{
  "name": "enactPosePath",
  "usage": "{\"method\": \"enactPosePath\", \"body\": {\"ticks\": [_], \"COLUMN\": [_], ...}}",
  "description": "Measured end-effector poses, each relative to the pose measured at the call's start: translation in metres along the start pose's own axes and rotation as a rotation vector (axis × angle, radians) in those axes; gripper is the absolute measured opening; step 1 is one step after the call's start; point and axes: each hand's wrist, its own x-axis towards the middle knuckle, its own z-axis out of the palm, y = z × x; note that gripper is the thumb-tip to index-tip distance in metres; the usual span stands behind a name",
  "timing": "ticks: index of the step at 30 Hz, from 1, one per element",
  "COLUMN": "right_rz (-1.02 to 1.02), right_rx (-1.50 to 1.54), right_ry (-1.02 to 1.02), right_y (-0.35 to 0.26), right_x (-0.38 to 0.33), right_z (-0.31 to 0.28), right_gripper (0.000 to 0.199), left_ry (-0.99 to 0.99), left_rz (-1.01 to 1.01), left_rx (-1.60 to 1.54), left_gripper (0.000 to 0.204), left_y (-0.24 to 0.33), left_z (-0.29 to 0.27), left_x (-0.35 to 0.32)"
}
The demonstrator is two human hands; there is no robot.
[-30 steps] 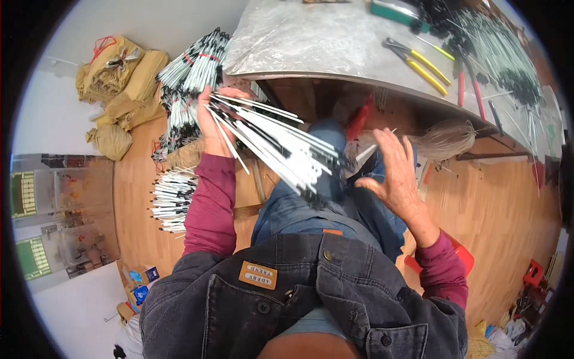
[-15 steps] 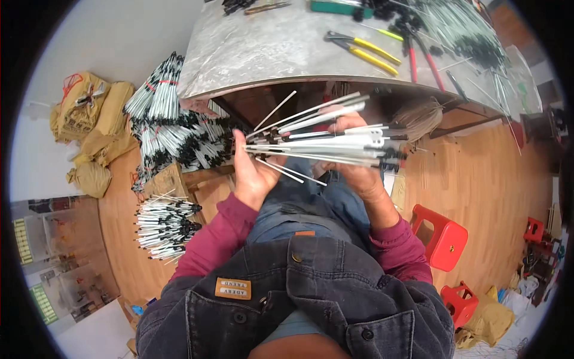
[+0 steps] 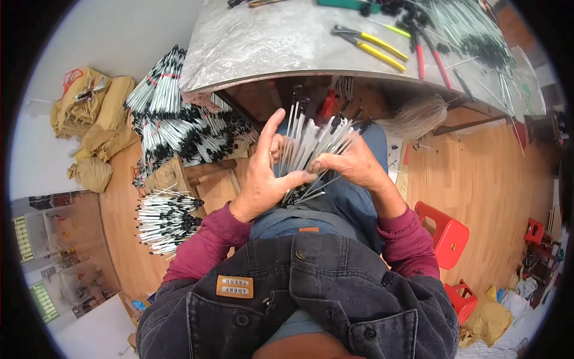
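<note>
A loose bundle of thin white rods with black ends [image 3: 308, 143] is between my two hands, above my lap. It stands nearly upright and fans out toward the top. My left hand [image 3: 261, 173] cups its left side, thumb across the front and index finger stretched upward. From the right, my right hand [image 3: 359, 164] grips it, its thumb pressed on the front of the rods. Some of my fingers are hidden behind the bundle.
Ahead stands a grey marble-patterned table [image 3: 257, 45], bearing yellow-handled pliers [image 3: 376, 51], red-handled pliers [image 3: 433, 57] and more rods [image 3: 460, 27]. Tied rod bundles [image 3: 170, 128] are stacked at left, with another pile [image 3: 167, 221] nearer. A red stool [image 3: 445, 236] stands at right.
The bundle has turned from lying sideways to nearly upright. My right hand has come nearer to my body, its thumb now in front; my left thumb has come down across the rods.
</note>
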Motion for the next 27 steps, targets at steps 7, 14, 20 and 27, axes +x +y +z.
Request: {"method": "enactPosePath", "body": {"ticks": [7, 14, 20, 27], "right_rz": [0.166, 0.030, 0.024, 0.048], "right_rx": [0.187, 0.097, -0.075, 0.419], "right_ry": [-0.154, -0.123, -0.007, -0.001], "right_y": [-0.016, -0.013, 0.007, 0.018], "right_x": [0.008, 0.012, 0.024, 0.032], "right_z": [-0.008, 0.010, 0.009, 0.015], "right_gripper": [0.017, 0.016, 0.025, 0.041], "left_ry": [0.003, 0.073, 0.336, 0.078], "left_rz": [-0.204, -0.157, -0.201, -0.248], "left_rx": [-0.402, -0.563, -0.145, -0.377], "left_gripper": [0.076, 0.057, 0.026, 0.014], "left_y": [0.024, -0.002, 0.010, 0.010], "left_z": [-0.001, 0.002, 0.002, -0.037], "left_x": [0.008, -0.006, 0.002, 0.014]}}
